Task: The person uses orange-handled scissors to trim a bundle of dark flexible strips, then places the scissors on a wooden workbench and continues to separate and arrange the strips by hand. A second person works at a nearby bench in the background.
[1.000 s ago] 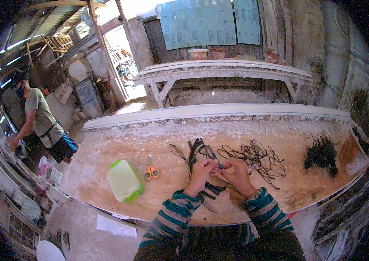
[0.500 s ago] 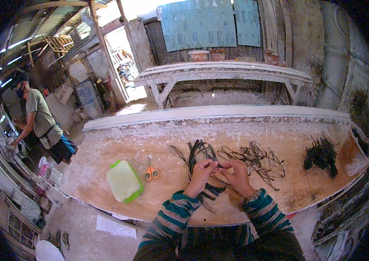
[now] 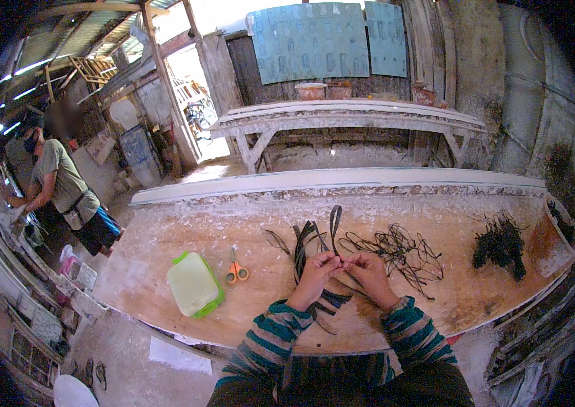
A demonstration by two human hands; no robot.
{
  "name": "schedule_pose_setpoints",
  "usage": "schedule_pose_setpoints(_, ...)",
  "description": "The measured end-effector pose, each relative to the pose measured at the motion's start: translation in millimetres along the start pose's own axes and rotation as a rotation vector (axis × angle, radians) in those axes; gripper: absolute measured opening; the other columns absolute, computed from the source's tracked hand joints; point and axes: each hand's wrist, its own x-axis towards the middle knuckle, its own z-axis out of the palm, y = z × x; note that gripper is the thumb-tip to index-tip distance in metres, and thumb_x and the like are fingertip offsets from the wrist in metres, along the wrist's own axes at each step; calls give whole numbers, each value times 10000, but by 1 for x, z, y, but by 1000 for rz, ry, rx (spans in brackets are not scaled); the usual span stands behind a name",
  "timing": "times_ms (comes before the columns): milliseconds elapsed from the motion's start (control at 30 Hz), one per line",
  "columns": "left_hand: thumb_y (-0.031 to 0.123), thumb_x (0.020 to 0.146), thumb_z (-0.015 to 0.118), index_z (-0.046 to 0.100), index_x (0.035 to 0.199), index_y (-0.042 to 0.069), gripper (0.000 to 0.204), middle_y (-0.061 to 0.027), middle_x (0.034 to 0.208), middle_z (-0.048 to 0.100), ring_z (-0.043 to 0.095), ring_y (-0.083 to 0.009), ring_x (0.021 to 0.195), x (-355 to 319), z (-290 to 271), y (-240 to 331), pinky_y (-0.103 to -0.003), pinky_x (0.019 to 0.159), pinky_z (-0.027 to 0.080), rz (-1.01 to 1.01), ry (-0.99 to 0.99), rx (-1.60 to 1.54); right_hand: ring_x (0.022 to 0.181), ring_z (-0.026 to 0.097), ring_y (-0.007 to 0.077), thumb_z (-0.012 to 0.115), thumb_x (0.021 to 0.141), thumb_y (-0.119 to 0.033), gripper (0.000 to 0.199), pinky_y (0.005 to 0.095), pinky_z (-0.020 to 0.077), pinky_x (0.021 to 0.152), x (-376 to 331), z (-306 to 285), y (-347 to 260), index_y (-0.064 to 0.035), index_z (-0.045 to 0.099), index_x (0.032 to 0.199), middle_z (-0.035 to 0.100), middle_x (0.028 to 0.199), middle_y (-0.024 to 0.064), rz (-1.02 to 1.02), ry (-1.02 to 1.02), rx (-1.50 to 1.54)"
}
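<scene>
Both my hands meet over the worktable (image 3: 260, 312), fingertips pinched together. Between them they grip a black strap (image 3: 335, 224), whose loop stands up above the fingers. My left hand (image 3: 314, 277) is closed on the strap's lower end, and my right hand (image 3: 371, 275) pinches it alongside; the exact hold is hidden by the fingers. Loose black strips (image 3: 300, 252) lie behind and beneath my left hand. Just beyond my right hand spreads a tangle of thin black cords (image 3: 396, 247). Orange-handled scissors (image 3: 236, 273) lie to the left of the strips.
A clear box with green clips (image 3: 195, 283) sits left of the scissors. Toward the right end are a black bundle of cords (image 3: 500, 245) and a tilted orange-brown bucket (image 3: 550, 252). A long white bench (image 3: 348, 119) stands behind. At far left, another person (image 3: 64, 176) works.
A strap loop now rises upright above my fingertips, where before the strap was low among the strips. My hands stay nearly in place. The other person's arms have risen.
</scene>
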Motion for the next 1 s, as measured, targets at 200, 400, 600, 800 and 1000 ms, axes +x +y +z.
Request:
schedule_pose_setpoints(200, 157, 861, 552, 595, 872, 77, 92, 22, 797, 586, 529, -65, 733, 0, -5, 3, -196, 618, 402, -85, 34, 74, 756, 552, 80, 580, 821, -53, 36, 222, 450, 712, 1, -3, -3, -22, 568, 834, 605, 799, 15, 102, -88, 98)
schedule_pose_setpoints(400, 168, 865, 550, 595, 868, 81, 98, 39, 776, 583, 518, -46, 702, -3, -4, 8, -187, 593, 382, -113, -75, -91, 839, 553, 114, 581, 821, -70, 108, 243, 455, 754, -2, -4, -3, -38, 553, 921, 585, 915, 32, 291, -160, 471)
schedule_pose_setpoints(600, 148, 862, 552, 601, 924, 45, 130, 1, 816, 603, 553, -80, 744, -3, 0, 12, -209, 649, 447, -132, -124, -125, 896, 569, 157, 585, 800, -40, 182, 260, 475, 778, -1, -5, -2, -18, 541, 975, 580, 967, 57, 349, -162, 616)
schedule_pose_setpoints(800, 143, 860, 557, 599, 960, 25, 160, -27, 868, 612, 566, -107, 778, -2, 3, 9, -226, 692, 453, -70, -122, -52, 892, 570, 154, 559, 797, 2, 147, 268, 482, 768, -1, -4, -5, -11, 547, 943, 542, 1107, 82, 337, -96, 614)
schedule_pose_setpoints(1000, 158, 868, 546, 595, 973, 1, 195, -51, 876, 610, 571, -126, 768, -5, 3, 6, -239, 701, 460, -122, -5, -68, 912, 559, 154, 564, 790, 6, 124, 264, 477, 758, -1, -4, -6, -11, 563, 913, 525, 1156, 82, 306, -118, 576)
